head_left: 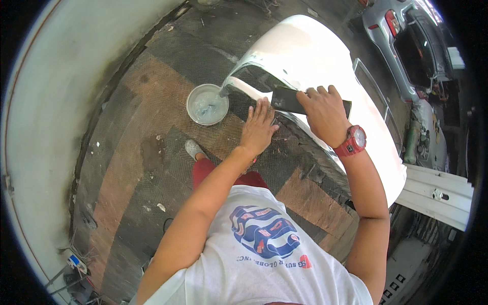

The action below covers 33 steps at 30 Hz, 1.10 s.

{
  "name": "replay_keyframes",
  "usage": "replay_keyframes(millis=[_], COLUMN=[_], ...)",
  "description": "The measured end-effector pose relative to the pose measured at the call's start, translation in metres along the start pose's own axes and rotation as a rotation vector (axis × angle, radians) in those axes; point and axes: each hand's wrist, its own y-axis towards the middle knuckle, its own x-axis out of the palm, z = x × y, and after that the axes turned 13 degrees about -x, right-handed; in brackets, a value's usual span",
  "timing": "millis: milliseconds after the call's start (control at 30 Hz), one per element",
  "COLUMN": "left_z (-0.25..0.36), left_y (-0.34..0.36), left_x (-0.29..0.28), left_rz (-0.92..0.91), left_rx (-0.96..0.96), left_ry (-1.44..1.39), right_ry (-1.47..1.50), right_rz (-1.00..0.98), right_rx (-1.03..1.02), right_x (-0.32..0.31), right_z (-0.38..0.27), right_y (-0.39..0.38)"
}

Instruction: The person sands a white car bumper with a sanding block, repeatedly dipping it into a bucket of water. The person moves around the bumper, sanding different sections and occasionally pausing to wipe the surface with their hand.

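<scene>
A large white vehicle body panel (310,51), like a bumper cover, stands in front of me with a dark opening at its left end. My right hand (325,112), with a red watch on its wrist, is closed over a flat black strip (288,100), like a sanding block or sandpaper. The strip lies against the panel just right of the opening, its middle hidden by my fingers. My left hand (258,127) is stretched out flat, fingertips at the panel's narrow edge below the opening, and grips nothing.
A round pail (188,108) of cloudy water stands left of the panel on the patterned, dirty floor (152,147). A pale wall (46,127) runs along the left. At the far right are a silver vehicle (384,48) and a white ribbed beam (439,195).
</scene>
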Motion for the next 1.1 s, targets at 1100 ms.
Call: replay_keyframes(millis=[1100], left_z=[-0.015], left_y=[-0.005], left_x=[-0.017], left_rz=[-0.038], left_rx=[0.016], left_ry=[0.040], right_ry=[0.458], right_rz=[0.268], right_rx=[0.361], right_x=[0.021], right_z=[-0.013], right_y=[-0.100])
